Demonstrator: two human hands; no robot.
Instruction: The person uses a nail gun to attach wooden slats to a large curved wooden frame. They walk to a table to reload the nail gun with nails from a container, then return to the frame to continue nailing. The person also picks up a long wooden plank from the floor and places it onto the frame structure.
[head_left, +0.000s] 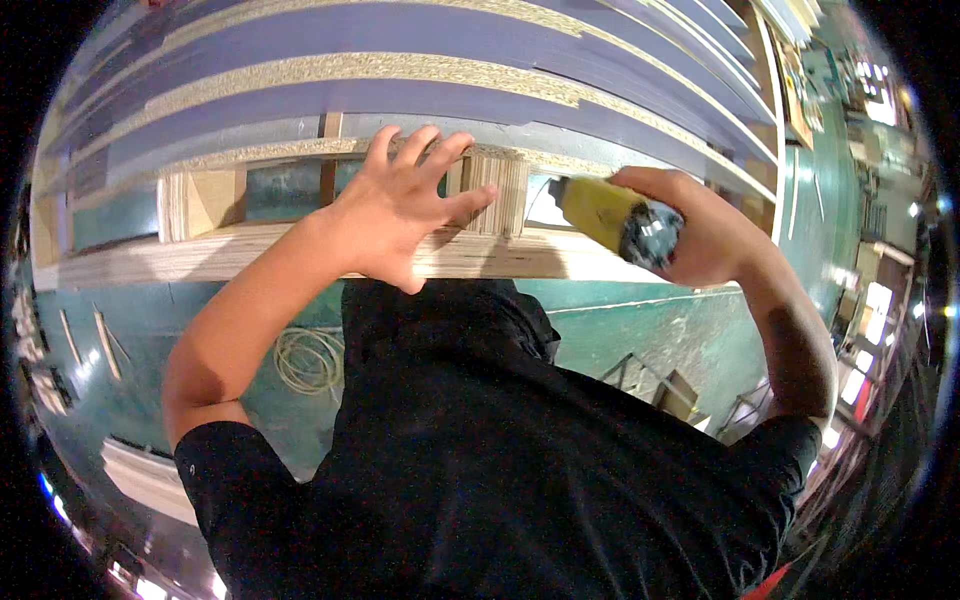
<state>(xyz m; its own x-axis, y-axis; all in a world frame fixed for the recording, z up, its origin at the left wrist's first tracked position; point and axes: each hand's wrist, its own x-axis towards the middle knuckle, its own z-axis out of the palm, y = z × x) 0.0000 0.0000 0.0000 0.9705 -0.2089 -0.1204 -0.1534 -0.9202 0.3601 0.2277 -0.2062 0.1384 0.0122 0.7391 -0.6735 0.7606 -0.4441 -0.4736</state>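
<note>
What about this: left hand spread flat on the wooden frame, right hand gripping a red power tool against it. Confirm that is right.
Not quite. The head view shows the power tool in the right hand is yellow with a dark rear end, not red. The rest stands: the left hand is spread open on the wooden frame, and the tool points at it.

Left hand (pixel 400 205) on plywood stack (pixel 300 250) — power tool (pixel 615 220) right.
</note>
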